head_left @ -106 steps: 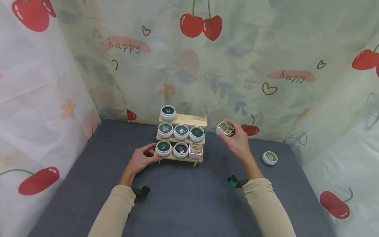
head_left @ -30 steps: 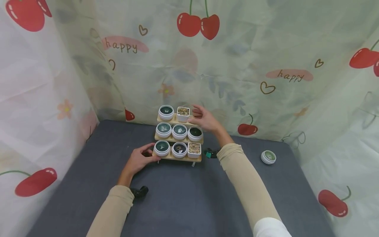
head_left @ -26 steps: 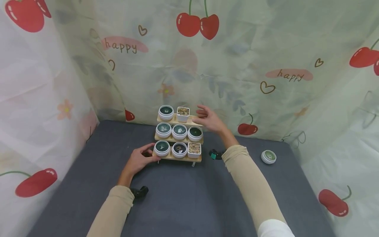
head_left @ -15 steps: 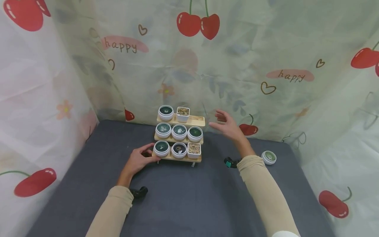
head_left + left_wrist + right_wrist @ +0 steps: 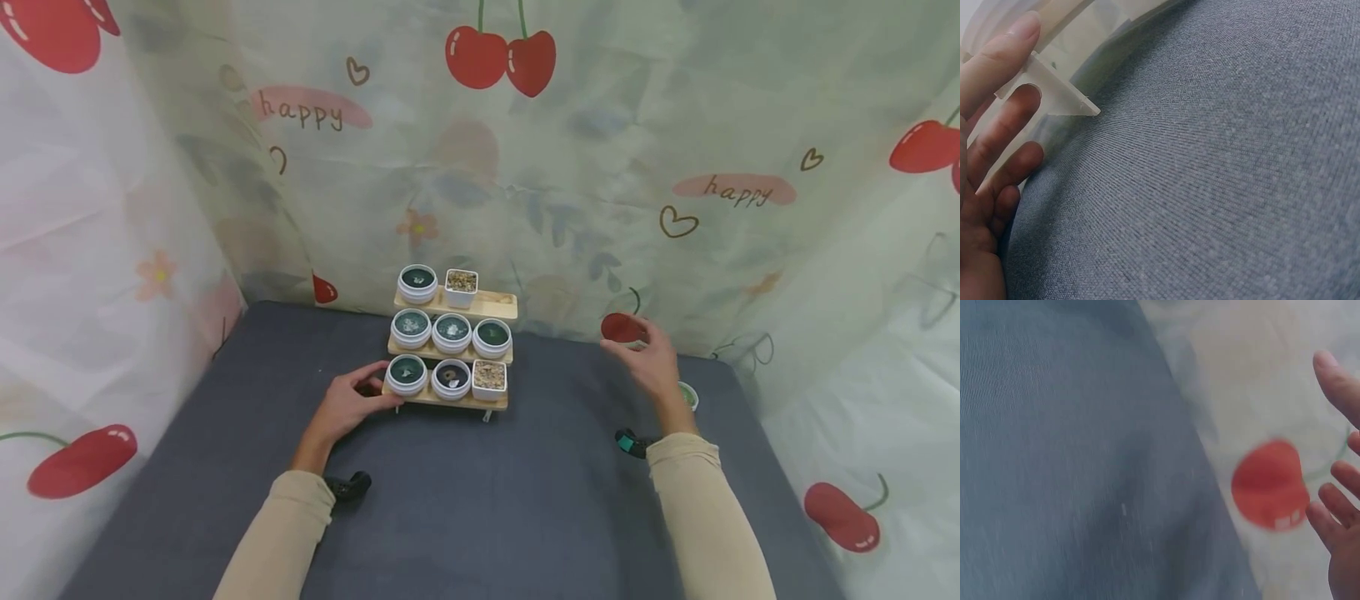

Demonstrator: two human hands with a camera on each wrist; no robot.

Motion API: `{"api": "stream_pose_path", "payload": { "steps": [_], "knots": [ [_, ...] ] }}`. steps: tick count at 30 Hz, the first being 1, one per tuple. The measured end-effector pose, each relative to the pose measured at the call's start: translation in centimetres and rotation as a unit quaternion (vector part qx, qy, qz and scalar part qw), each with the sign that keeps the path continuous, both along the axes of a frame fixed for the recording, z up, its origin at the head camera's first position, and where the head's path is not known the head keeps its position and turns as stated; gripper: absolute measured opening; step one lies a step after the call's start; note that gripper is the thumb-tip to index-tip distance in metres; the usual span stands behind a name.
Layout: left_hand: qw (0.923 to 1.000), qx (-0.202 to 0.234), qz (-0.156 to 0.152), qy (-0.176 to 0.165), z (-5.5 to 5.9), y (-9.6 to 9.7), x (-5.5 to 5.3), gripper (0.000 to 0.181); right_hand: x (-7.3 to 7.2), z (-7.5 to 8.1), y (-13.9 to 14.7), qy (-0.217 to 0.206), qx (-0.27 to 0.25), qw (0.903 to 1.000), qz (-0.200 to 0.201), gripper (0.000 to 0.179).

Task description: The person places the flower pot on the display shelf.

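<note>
A three-tier wooden stand [image 5: 498, 305] with white legs stands on the dark cloth. My left hand [image 5: 347, 408] grips the left end of its lowest tier; in the left wrist view the thumb [image 5: 1000, 59] lies along the edge, beside a pale leg [image 5: 1066, 94]. On the top tier are a round white pot with a dark green inside [image 5: 417, 283] and a square white pot of speckled grains [image 5: 461, 288]. Round pots fill the middle tier. The lowest holds two round pots and a square one [image 5: 489, 380]. My right hand [image 5: 654, 367] is open and holds nothing, partly covering a round light-green pot [image 5: 692, 397].
The dark cloth-covered table [image 5: 480, 508] meets a hanging cherry-print curtain [image 5: 570, 183] behind and at both sides. Thin wire-like loops [image 5: 763, 350] show near the back right corner. Dark wrist cameras [image 5: 349, 487] sit under both forearms.
The right hand has set the square pot on the top tier, let go, and moved right to in front of the lone round pot. The left hand keeps its grip on the stand.
</note>
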State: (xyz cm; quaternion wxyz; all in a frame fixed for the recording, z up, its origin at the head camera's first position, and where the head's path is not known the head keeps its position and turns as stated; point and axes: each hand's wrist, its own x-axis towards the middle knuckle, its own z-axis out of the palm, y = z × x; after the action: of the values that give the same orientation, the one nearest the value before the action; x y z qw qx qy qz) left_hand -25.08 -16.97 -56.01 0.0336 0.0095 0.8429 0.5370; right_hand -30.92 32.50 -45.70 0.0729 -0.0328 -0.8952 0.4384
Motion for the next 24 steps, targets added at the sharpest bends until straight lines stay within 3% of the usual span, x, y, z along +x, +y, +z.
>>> {"api": "stream_pose_path", "payload": {
  "steps": [6, 13, 24],
  "knots": [
    [1.0, -0.004, 0.001, -0.001, 0.0, 0.0, 0.0, 0.08, 1.6, -0.9, 4.2, 0.002, 0.041, 0.9977, -0.054, 0.09],
    [1.0, -0.004, 0.003, 0.001, -0.1, -0.1, 0.0, 0.08, 3.3, -2.8, 7.2, -0.047, 0.076, 0.9893, -0.116, 0.095],
    [0.9999, -0.001, 0.013, -0.003, 0.0, 0.1, 0.0, 0.078, 5.0, -5.2, 9.0, -0.104, 0.067, 0.9816, -0.146, 0.103]
  ]
}}
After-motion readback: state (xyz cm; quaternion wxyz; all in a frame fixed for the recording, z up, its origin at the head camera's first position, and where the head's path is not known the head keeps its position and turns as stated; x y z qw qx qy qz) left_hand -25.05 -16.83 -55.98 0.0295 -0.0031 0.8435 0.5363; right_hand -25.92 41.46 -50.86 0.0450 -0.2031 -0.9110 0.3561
